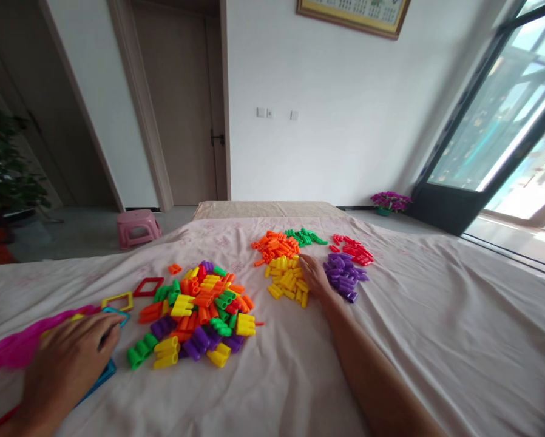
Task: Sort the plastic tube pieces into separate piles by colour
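I have the left hand (pixel 72 346) at the near left, its back turned up, fingers bent and pointing right and far, the left wrist (pixel 38 397) entering from the near left corner. My right forearm (pixel 368 358) stretches from the near right toward the middle, and the right hand (pixel 314 276) angles far and left, fingertips partly hidden.
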`<state>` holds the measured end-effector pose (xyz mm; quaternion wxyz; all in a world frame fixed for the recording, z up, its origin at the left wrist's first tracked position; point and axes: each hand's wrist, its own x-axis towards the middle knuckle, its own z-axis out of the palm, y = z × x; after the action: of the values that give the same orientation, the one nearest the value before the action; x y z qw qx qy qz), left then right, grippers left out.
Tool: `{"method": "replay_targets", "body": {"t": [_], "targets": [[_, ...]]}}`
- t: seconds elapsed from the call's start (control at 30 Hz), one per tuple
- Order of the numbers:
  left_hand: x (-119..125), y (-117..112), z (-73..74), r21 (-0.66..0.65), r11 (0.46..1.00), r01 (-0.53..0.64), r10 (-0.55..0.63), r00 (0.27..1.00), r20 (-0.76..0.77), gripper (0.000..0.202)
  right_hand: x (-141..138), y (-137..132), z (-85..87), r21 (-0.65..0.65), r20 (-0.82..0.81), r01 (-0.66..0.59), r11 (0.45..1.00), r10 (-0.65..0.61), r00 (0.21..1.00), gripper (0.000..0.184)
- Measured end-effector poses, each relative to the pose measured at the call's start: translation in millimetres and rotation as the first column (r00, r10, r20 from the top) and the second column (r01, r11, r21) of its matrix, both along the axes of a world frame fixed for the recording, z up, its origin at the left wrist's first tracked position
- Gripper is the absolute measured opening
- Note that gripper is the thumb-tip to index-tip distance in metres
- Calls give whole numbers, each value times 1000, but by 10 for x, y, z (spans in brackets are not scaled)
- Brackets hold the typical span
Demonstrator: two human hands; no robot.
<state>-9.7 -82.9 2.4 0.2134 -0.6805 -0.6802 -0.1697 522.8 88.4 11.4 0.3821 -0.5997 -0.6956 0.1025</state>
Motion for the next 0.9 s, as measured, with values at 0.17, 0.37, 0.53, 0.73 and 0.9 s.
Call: {"method": "replay_targets", "body": {"t": [0.17, 0.37, 0.53, 0.73, 0.9], "targets": [[20, -11, 93, 6, 1000, -27, 28, 991, -131, 34, -243, -125, 180, 183, 85, 19, 983, -34, 996, 40], [202, -77, 131, 55, 998, 8, 1, 986, -167, 34, -992, -517, 353, 216, 150, -406, 888, 381, 912, 26], [439, -116, 100, -52, 993, 105, -111, 985, -131, 37, -1479, -830, 357, 131, 161, -603, 787, 584, 796, 29], [418, -83, 3, -164, 982, 96, -115, 988, -108, 39, -1666, -911, 291, 101, 204, -632, 768, 606, 769, 28], [288, -53, -140, -143, 982, 123, -141, 982, -124, 41, -1662, -893, 214, 139, 166, -601, 787, 579, 798, 28]]}}
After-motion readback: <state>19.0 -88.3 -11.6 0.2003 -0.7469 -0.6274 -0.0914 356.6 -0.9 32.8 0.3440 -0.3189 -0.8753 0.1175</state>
